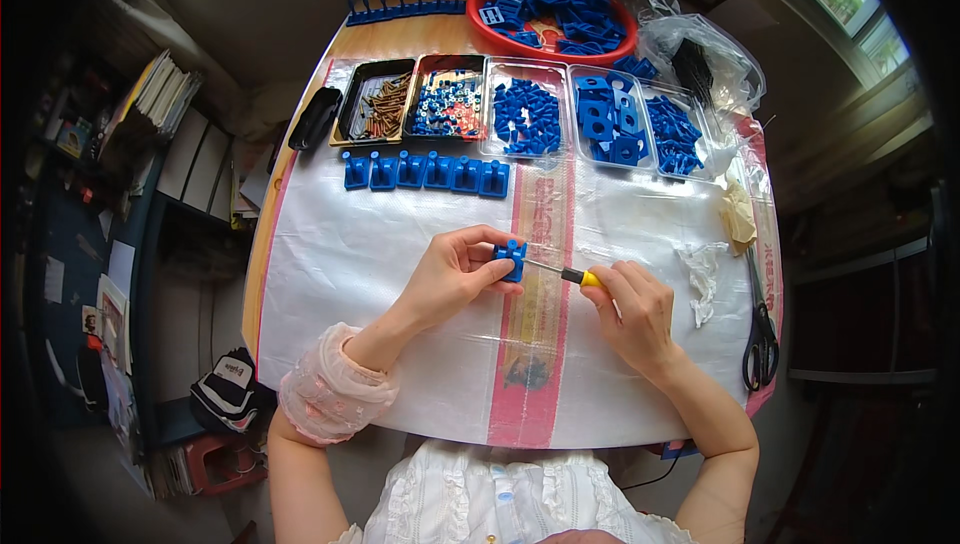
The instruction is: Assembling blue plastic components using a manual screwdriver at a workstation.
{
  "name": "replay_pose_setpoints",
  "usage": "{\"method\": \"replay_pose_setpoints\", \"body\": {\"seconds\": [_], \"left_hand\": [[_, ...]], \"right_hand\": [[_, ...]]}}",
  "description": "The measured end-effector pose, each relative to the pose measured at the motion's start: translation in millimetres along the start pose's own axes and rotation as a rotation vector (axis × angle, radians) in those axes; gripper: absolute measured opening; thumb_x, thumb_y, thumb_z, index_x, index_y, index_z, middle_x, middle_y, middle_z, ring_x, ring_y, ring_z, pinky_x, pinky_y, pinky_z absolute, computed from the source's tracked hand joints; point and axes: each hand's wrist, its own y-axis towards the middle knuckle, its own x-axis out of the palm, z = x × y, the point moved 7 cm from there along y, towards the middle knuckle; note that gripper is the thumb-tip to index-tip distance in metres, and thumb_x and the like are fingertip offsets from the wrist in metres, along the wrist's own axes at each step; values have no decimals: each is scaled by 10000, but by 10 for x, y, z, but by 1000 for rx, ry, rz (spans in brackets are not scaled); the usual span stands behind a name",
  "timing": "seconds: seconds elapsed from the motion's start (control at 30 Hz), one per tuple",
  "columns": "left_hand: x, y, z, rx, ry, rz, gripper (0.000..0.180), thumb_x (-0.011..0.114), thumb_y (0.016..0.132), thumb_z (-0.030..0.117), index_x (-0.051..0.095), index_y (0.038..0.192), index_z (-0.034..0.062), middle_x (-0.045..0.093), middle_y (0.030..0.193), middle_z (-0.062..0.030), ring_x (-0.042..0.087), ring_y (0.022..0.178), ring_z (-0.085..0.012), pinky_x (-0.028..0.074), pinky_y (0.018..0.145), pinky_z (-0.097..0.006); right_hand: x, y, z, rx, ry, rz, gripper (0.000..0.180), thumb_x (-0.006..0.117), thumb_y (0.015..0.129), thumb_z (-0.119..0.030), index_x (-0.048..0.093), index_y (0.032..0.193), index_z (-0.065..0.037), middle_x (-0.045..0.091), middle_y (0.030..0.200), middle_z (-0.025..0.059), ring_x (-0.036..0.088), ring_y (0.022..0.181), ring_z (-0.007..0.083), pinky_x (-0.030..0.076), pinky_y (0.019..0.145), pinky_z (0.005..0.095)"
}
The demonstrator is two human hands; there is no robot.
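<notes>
Over the middle of the table, my left hand [455,272] pinches a small blue plastic part [510,258] between thumb and fingers. My right hand [634,310] is closed round the yellow and black handle of a screwdriver [572,275]. Its thin shaft points left, and the tip reaches the right side of the blue part; whether it sits in a screw is too small to tell. Beyond my hands, a row of several similar blue pieces [437,172] with upright pegs stands on the white sheet [390,244].
Behind the row stand trays of brown screws [385,107], small mixed hardware [447,107], blue pegs [527,116], blue plates [609,119] and small blue parts [674,134]. A red basin [630,36] of blue parts is farther back. Black scissors [760,344] and crumpled plastic [703,279] lie at right.
</notes>
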Motion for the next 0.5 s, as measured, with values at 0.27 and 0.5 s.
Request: {"method": "replay_pose_setpoints", "body": {"seconds": [0.27,0.5], "left_hand": [[-6,-3,-9,-33,-44,-11,266,627,953,-6,622,1213,-63,720,1054,-166,725,932,-189,643,826,-309],[1,0,2,-61,-106,-19,276,636,957,27,618,1216,-65,710,1081,-155,724,932,-190,638,828,-300]], "right_hand": [[-40,9,-48,-49,-43,18,211,780,797,-132,659,944,-42,582,741,45,576,647,213,438,539,352],[-90,48,-49,-107,-73,59,239,806,771,-101,678,963,-36,622,761,53,592,637,207,444,528,338]]}}
